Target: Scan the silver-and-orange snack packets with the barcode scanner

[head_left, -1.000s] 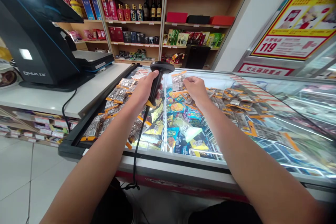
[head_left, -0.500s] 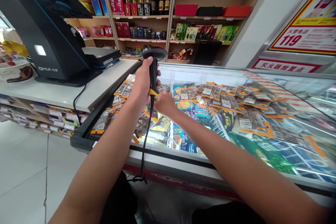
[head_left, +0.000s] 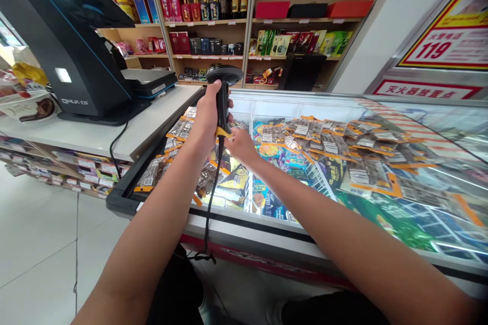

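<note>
My left hand (head_left: pixel 206 117) is wrapped round the handle of a black barcode scanner (head_left: pixel 223 92), held upright over a glass-topped chest freezer (head_left: pixel 267 233). The scanner's black cable (head_left: pixel 209 203) hangs down past the freezer's front edge. My right hand (head_left: pixel 239 144) sits just right of and below the scanner handle, low over the glass; its fingers are curled and hidden behind the scanner, so I cannot make out whether they hold anything. Several orange-edged snack packets (head_left: pixel 324 137) lie spread across the freezer lid.
A black checkout terminal (head_left: pixel 72 61) stands on a white counter (head_left: pixel 95 137) at the left. Wooden shelves (head_left: pixel 251 15) with bottles and boxes line the back wall. A red and yellow poster (head_left: pixel 442 45) hangs at the right. Pale floor tiles (head_left: pixel 38 244) lie at lower left.
My right hand left the packet it touched far on the lid and came back beside the scanner handle. The scanner stayed upright in my left hand. The view swung slightly left.
</note>
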The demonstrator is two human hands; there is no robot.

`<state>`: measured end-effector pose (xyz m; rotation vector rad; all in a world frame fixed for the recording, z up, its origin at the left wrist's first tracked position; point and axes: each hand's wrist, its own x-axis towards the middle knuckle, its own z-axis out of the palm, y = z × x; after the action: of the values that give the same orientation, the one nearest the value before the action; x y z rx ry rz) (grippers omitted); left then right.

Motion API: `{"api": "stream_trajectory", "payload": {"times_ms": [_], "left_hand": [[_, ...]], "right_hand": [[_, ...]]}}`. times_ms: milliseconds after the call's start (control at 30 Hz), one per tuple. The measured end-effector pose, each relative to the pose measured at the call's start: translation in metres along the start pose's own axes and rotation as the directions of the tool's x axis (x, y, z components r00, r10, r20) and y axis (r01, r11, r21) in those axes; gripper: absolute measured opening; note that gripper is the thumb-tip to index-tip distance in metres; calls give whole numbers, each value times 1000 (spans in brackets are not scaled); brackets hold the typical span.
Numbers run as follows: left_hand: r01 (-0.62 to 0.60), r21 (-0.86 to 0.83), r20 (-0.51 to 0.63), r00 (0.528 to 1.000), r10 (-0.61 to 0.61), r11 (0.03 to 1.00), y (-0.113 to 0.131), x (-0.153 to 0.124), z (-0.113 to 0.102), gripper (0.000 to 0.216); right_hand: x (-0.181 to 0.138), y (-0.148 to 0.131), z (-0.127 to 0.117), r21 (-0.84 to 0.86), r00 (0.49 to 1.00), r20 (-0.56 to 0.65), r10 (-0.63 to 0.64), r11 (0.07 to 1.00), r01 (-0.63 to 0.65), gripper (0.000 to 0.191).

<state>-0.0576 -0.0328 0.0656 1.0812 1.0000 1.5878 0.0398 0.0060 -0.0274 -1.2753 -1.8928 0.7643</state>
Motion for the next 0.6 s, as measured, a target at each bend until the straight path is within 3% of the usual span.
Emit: {"api": "stream_trajectory", "payload": {"times_ms": [133, 300, 367, 467, 600], "left_hand": [[15, 31, 6, 1000, -15, 999, -2, 0, 0, 45], [37, 83, 99, 994, -45, 996, -3, -5, 5, 40], [43, 111, 162, 985, -61, 993, -3, -9, 8, 37], [36, 172, 288, 954, -85, 984, -6, -12, 11, 34], [29, 253, 430, 892, -139, 967, -13, -13, 10, 34]], "right_hand": [[8, 6, -23, 282, 988, -147, 50, 959, -6, 11], [21, 22, -76, 300, 897, -442, 9, 944, 138, 15], [27, 29, -96, 349, 885, -465, 29, 925, 153, 16], [32, 38, -118, 439, 906, -422, 23, 880, 182, 21], [34, 44, -131, 472, 914, -402, 59, 869, 151, 20]]}}
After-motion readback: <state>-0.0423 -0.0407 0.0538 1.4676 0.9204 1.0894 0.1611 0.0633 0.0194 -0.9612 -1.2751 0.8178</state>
